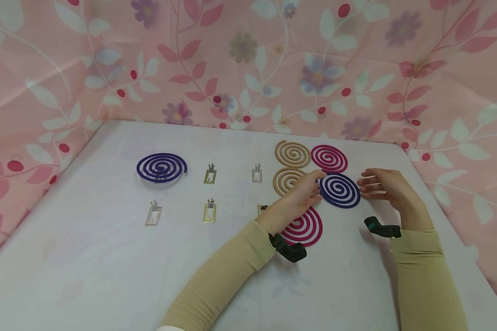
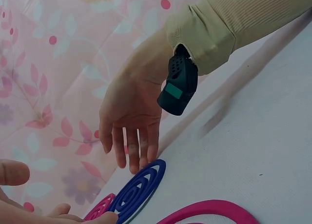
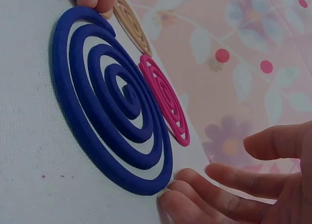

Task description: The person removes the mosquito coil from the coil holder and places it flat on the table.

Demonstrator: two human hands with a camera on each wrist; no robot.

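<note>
A flat blue mosquito coil (image 1: pixel 338 189) lies on the white table between my two hands. My left hand (image 1: pixel 300 195) reaches across to its left edge, fingertips right at the outer ring and the thumb apart from them. At the opposite edge is my right hand (image 1: pixel 387 186), fingers loosely extended, the tips close against the rim in the right wrist view. Just behind the blue coil lies a pink coil (image 1: pixel 329 158). A tan coil (image 1: pixel 286 183) and a second pink coil (image 1: pixel 301 227) are partly hidden by my left hand and wrist.
Another tan coil (image 1: pixel 292 154) lies at the back. On the left, a second blue coil (image 1: pixel 161 168) appears raised off the table. Several small metal coil stands, such as a gold one (image 1: pixel 209 211) and a silver one (image 1: pixel 153 214), sit around the middle. Floral cloth (image 1: pixel 240 69) surrounds the table.
</note>
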